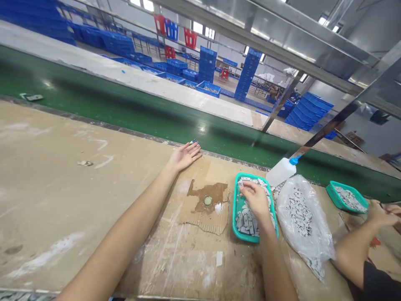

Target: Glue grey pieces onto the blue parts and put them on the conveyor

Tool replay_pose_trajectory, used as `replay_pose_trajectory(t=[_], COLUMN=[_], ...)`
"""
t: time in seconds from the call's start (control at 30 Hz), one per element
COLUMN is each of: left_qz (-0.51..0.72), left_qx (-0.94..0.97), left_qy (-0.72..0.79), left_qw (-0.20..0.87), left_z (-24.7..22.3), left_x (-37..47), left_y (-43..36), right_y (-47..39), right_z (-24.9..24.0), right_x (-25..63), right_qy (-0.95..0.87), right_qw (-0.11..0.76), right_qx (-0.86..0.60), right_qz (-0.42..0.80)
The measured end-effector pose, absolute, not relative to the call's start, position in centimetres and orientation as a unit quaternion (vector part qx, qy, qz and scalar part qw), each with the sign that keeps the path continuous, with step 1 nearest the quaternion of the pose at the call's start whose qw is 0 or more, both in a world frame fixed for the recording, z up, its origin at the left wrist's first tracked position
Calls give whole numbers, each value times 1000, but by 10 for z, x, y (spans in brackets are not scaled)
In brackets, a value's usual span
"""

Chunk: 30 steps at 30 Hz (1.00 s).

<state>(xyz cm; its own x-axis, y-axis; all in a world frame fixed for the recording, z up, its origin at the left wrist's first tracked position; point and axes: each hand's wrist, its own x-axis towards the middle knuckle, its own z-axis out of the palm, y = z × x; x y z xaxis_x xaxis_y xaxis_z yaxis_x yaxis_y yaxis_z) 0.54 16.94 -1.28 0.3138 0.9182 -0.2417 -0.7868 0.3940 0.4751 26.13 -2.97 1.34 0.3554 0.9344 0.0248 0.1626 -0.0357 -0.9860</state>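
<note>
My left hand (185, 157) is palm up with its fingers spread, at the far edge of the worktable beside the green belt. A small dark blue and white piece (194, 142) shows just behind its fingertips. My right hand (254, 196) is over the teal basket (234, 223), thumb and fingers pinched together on a small light grey piece (240, 184). Many similar grey pieces (247, 221) lie in the basket below it.
A white bottle with a blue cap (282, 171) and a clear bag of small parts (300, 213) stand right of the basket. Further right, a co-worker's hands (380, 214) are near another teal basket (340, 202). The green conveyor belt (150, 121) runs behind.
</note>
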Motion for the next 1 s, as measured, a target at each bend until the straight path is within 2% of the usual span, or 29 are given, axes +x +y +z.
replay_pose_trajectory(t=[0.23, 0.43, 0.67, 1.0], left_qz=[557, 553, 550, 543], left_qx=[100, 97, 109, 135], left_qy=[214, 228, 203, 189], left_qw=[796, 795, 803, 807], left_z=[-17, -17, -24, -29], left_x=[6, 8, 7, 7], left_y=[171, 173, 175, 179], right_y=[-50, -51, -53, -51], right_z=[21, 8, 2, 1], right_x=[223, 196, 197, 198], right_qy=[-526, -677, -749, -804], right_qw=[462, 365, 274, 252], right_qx=[-604, -593, -579, -534], right_qz=[381, 237, 166, 65])
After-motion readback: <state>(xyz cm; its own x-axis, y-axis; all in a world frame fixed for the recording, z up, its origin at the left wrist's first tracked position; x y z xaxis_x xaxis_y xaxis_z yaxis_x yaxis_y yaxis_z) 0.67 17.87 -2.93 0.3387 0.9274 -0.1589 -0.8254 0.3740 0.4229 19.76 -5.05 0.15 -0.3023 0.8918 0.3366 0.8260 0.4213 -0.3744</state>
